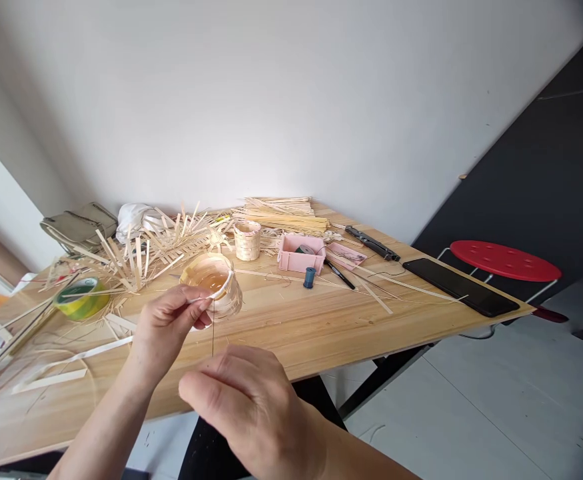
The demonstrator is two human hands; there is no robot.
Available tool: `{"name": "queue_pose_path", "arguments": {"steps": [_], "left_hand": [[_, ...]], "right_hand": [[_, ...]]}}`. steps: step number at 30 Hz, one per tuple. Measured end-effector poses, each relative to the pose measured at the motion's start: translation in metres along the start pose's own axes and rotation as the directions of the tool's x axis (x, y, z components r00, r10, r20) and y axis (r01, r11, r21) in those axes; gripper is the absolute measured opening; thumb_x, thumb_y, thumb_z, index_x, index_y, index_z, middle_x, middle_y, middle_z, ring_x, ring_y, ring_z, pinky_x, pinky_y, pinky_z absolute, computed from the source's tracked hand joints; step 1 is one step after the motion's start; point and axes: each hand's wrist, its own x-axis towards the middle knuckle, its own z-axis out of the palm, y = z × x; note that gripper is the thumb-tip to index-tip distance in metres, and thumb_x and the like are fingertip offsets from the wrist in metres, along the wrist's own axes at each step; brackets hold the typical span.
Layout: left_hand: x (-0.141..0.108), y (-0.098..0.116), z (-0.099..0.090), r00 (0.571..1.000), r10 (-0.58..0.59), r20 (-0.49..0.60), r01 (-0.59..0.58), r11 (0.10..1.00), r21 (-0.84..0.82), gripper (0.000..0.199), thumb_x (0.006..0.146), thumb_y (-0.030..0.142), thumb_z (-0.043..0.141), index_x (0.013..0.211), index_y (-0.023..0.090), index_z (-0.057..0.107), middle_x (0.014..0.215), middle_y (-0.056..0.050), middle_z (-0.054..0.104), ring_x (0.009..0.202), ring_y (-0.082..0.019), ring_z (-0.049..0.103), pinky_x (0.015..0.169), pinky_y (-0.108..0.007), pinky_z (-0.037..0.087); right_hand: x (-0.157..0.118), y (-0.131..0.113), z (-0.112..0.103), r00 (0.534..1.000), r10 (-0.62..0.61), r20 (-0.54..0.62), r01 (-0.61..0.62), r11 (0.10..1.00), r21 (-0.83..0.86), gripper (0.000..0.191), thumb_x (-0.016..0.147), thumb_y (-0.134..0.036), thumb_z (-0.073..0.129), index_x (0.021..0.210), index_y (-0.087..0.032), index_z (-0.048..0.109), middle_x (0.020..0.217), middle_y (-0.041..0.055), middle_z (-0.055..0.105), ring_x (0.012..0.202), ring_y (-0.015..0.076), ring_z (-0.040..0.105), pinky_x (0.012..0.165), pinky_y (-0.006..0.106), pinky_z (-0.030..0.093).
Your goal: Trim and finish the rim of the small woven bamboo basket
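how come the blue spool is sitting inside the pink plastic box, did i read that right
Not quite. The blue spool is not inside the pink plastic box. The head view shows it standing outside the box, on the wooden table, just in front of the box.

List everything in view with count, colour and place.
table: 1, pale wood, centre
held basket: 1, pale, mid-air
other basket: 1, pale, table
wood strips: many, pale, table
tape roll: 1, yellow-green, left
bag: 1, olive, far left
cloth: 1, white, by bag
box: 1, pink, mid-table
spool: 1, blue, by box
phone: 1, black, right end
stool: 1, red, right
left hand: 1, bare, holding basket
right hand: 1, bare, below basket
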Motion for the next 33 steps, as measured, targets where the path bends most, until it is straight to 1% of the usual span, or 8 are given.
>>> {"name": "queue_pose_path", "arguments": {"steps": [2,5,8,10,13,17,23,33], "left_hand": [[-0.001,-0.001,0.0,1.0,-0.008,-0.018,0.007,1.0,-0.002,0.009,0.073,0.024,0.065,0.073,0.015,0.068,0.055,0.0,0.063,0.049,-0.009,0.057,0.048,-0.018,0.049],[-0.003,-0.003,0.0,0.999,-0.027,-0.032,0.025,0.999,-0.036,0.01,0.073,0.025,0.065,0.073,0.015,0.067,0.054,0.001,0.062,0.048,-0.009,0.056,0.048,-0.017,0.048],[-0.004,-0.007,-0.001,0.996,-0.082,-0.034,0.077,0.99,-0.121,0.01,0.073,0.026,0.067,0.075,0.016,0.068,0.052,0.001,0.062,0.048,-0.008,0.056,0.049,-0.015,0.048],[-0.006,-0.008,0.0,0.992,-0.123,-0.032,0.115,0.973,-0.2,0.01,0.072,0.026,0.069,0.078,0.018,0.068,0.053,0.002,0.063,0.048,-0.008,0.056,0.048,-0.015,0.048],[-0.008,-0.01,0.003,0.988,-0.154,-0.026,0.138,0.938,-0.319,0.013,0.07,0.025,0.071,0.082,0.02,0.067,0.053,0.004,0.063,0.048,-0.008,0.056,0.048,-0.015,0.047],[-0.01,-0.009,0.007,0.983,-0.183,-0.022,0.16,0.906,-0.392,0.012,0.069,0.027,0.072,0.074,0.018,0.066,0.052,0.003,0.062,0.047,-0.006,0.055,0.047,-0.013,0.045],[-0.013,-0.006,0.012,0.979,-0.202,-0.011,0.179,0.894,-0.411,0.015,0.069,0.028,0.073,0.075,0.016,0.066,0.051,0.002,0.063,0.047,-0.007,0.056,0.048,-0.014,0.046],[-0.021,-0.006,0.015,0.996,-0.056,-0.076,0.036,0.969,-0.245,0.006,0.073,0.022,0.069,0.076,0.017,0.067,0.057,0.001,0.063,0.051,-0.009,0.058,0.049,-0.017,0.05]], "right_hand": [[0.0,-0.001,0.0,1.0,0.01,0.004,-0.01,1.0,0.023,0.039,0.093,-0.009,0.028,0.074,-0.011,0.062,0.061,0.0023,0.057,0.056,0.0108,0.05,0.054,0.023,0.045],[0.0,-0.002,-0.001,0.997,0.079,0.015,-0.08,0.996,0.033,0.039,0.094,-0.01,0.028,0.074,-0.011,0.061,0.062,0.0025,0.056,0.057,0.0108,0.05,0.054,0.022,0.045],[0.001,-0.002,-0.003,0.988,0.156,-0.007,-0.155,0.987,0.044,0.037,0.094,-0.009,0.029,0.079,-0.011,0.063,0.075,0.0048,0.059,0.067,0.0099,0.054,0.062,0.019,0.047],[0.0,-0.001,-0.006,0.976,0.214,-0.045,-0.212,0.976,0.043,0.031,0.094,-0.011,0.035,0.083,-0.012,0.064,0.08,0.004,0.058,0.068,0.0084,0.054,0.062,0.017,0.046],[0.0,0.004,-0.01,0.948,0.297,-0.111,-0.297,0.955,0.021,0.02,0.09,-0.015,0.047,0.085,-0.016,0.066,0.073,0.0,0.056,0.061,0.0071,0.052,0.056,0.016,0.043],[0.003,0.013,-0.015,0.945,0.279,-0.169,-0.298,0.949,-0.101,0.021,0.09,-0.018,0.049,0.082,-0.018,0.068,0.069,0.0007,0.058,0.063,0.0093,0.054,0.057,0.019,0.043],[0.004,0.023,-0.016,0.954,0.246,-0.17,-0.279,0.936,-0.216,0.024,0.089,-0.012,0.047,0.077,-0.017,0.067,0.065,0.0013,0.056,0.06,0.0105,0.051,0.055,0.021,0.041],[0.0,0.025,-0.01,0.942,0.273,-0.193,-0.314,0.922,-0.228,0.022,0.085,-0.008,0.048,0.073,-0.015,0.065,0.062,0.0005,0.053,0.057,0.0097,0.048,0.052,0.021,0.037]]}}
